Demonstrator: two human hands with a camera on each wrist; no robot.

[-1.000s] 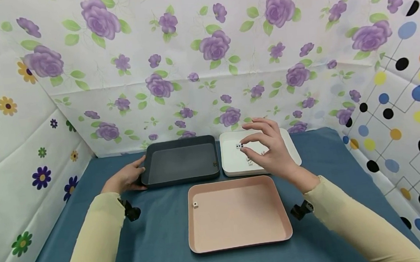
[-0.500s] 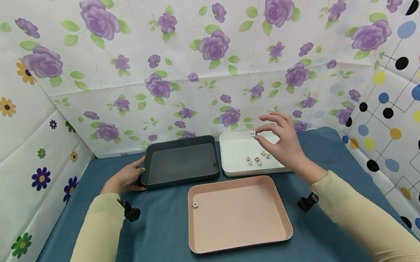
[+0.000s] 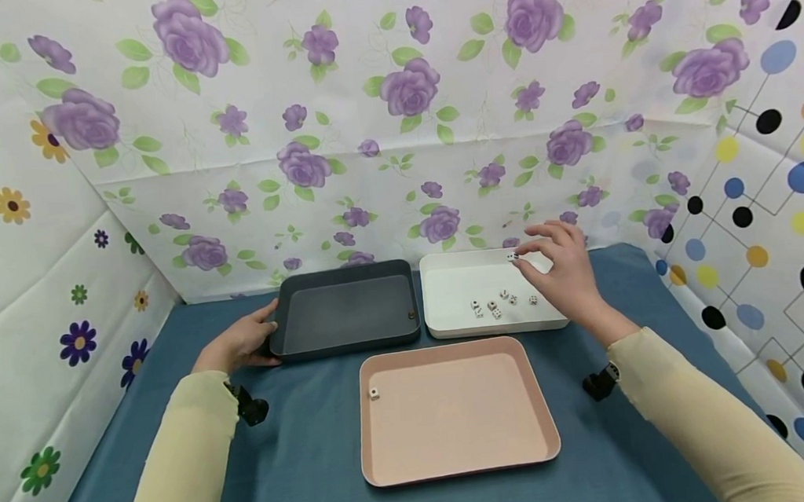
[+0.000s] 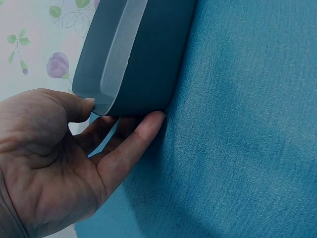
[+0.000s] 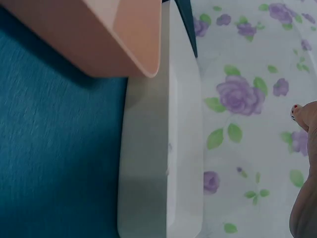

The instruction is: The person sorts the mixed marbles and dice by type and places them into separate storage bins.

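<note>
My right hand (image 3: 561, 274) pinches a white die (image 3: 512, 257) between thumb and finger, held above the back of the white tray (image 3: 440, 283). In the right wrist view this die (image 5: 293, 113) shows a red pip at the frame's edge. Several white dice (image 3: 497, 313) lie in the white tray. On the left, my left hand (image 3: 240, 341) grips the left end of the dark grey tray (image 3: 345, 342). The left wrist view has its thumb (image 4: 79, 106) at the rim and its fingers (image 4: 131, 141) along the outer wall.
A pink tray (image 3: 457, 412) lies in front, with one white die (image 3: 374, 393) near its left wall. A small dark die (image 3: 411, 315) sits at the right of the dark grey tray. Blue cloth (image 3: 305, 463) covers the table; a flowered sheet (image 3: 369, 198) hangs behind.
My right hand has moved right and slightly back with the pinched die, uncovering the dice in the white tray. My left hand has stayed on the dark grey tray.
</note>
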